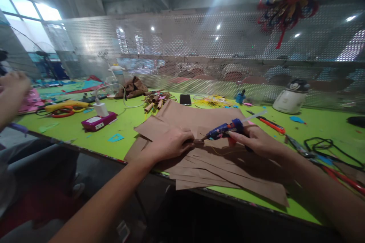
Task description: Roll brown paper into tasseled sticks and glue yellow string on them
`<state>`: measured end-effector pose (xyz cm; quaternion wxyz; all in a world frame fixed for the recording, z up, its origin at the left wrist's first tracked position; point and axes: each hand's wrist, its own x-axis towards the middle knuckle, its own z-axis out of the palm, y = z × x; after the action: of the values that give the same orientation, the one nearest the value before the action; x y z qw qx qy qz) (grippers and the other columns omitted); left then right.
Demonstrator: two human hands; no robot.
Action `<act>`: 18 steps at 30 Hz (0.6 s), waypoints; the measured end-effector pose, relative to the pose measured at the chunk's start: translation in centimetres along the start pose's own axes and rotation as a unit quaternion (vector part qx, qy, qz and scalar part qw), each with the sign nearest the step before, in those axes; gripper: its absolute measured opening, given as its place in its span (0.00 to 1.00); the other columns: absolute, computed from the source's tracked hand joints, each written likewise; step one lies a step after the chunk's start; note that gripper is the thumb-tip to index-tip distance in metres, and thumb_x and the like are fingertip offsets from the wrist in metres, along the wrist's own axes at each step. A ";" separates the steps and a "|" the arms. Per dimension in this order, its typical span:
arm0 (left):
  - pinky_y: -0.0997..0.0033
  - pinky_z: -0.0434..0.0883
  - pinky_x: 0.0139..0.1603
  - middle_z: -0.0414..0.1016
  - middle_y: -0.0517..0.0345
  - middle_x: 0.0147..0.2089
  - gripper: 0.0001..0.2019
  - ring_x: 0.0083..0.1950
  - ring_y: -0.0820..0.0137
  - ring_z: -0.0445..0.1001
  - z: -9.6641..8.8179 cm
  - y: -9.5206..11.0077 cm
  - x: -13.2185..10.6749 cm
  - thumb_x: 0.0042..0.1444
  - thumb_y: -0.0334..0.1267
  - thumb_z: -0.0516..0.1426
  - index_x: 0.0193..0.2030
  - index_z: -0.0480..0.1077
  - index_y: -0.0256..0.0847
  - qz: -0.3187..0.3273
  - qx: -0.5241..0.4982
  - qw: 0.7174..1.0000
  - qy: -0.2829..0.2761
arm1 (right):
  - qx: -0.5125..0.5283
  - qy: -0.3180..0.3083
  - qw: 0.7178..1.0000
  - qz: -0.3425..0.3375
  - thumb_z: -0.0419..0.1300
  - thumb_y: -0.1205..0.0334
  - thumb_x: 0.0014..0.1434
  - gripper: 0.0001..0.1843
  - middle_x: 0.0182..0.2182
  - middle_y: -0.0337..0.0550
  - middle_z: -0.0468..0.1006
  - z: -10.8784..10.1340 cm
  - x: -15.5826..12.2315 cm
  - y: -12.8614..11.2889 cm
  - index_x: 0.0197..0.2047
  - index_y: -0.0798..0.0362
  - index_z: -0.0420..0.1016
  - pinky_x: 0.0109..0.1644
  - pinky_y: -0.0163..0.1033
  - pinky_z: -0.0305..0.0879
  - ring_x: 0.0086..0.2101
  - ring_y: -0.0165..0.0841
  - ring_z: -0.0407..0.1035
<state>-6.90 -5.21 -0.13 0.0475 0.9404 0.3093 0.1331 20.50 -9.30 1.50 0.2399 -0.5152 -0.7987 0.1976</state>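
My right hand [255,138] is wrapped round the handle of a blue glue gun [222,130], a clear glue stick jutting from its back end. The gun's nozzle points left toward my left hand [178,142]. Between the pinched fingers of that hand is a small, thin brown paper piece [199,143]; its exact shape is hard to make out. Beneath both hands lie large sheets of brown paper [196,114], with several cut brown strips [216,174] overlapping the table's front edge. A fine yellow string [228,153] trails below the gun.
On the green table [131,121] are a purple power strip [99,121], small brown rolls [155,102], a phone [185,100], yellow strands [216,101] and a white kettle-like container [291,97]. An orange utility knife [272,124] and black cord [327,146] lie right. Another person's hand [14,87] is far left.
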 end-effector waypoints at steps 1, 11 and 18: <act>0.74 0.61 0.34 0.71 0.55 0.36 0.11 0.34 0.72 0.68 0.0 0.0 0.0 0.62 0.40 0.48 0.38 0.69 0.39 0.000 -0.001 1.000 0.001 | 0.001 -0.002 1.000 0.002 0.47 0.44 0.61 0.26 0.21 0.40 0.68 -0.1 0.0 0.0 0.28 0.56 0.75 0.25 0.34 0.53 0.22 0.28 0.59; 0.74 0.61 0.34 0.70 0.55 0.36 0.12 0.35 0.72 0.68 -0.2 0.2 -0.1 0.62 0.41 0.47 0.37 0.68 0.38 -0.002 -0.008 1.000 -0.001 | 0.016 -0.009 1.000 0.018 0.48 0.44 0.60 0.24 0.22 0.41 0.69 -0.7 -0.4 -0.4 0.26 0.54 0.72 0.28 0.35 0.56 0.24 0.30 0.61; 0.74 0.62 0.36 0.71 0.54 0.38 0.11 0.37 0.71 0.69 0.1 -0.1 0.0 0.62 0.40 0.48 0.39 0.69 0.38 0.003 -0.013 1.000 0.001 | 0.021 -0.006 1.000 0.014 0.48 0.44 0.60 0.25 0.23 0.41 0.70 0.0 -0.3 -0.7 0.27 0.54 0.73 0.28 0.35 0.56 0.25 0.30 0.61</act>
<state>-6.92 -5.12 -0.24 0.0590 0.9405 0.3049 0.1378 20.14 -9.82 1.83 0.2429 -0.5197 -0.7888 0.2206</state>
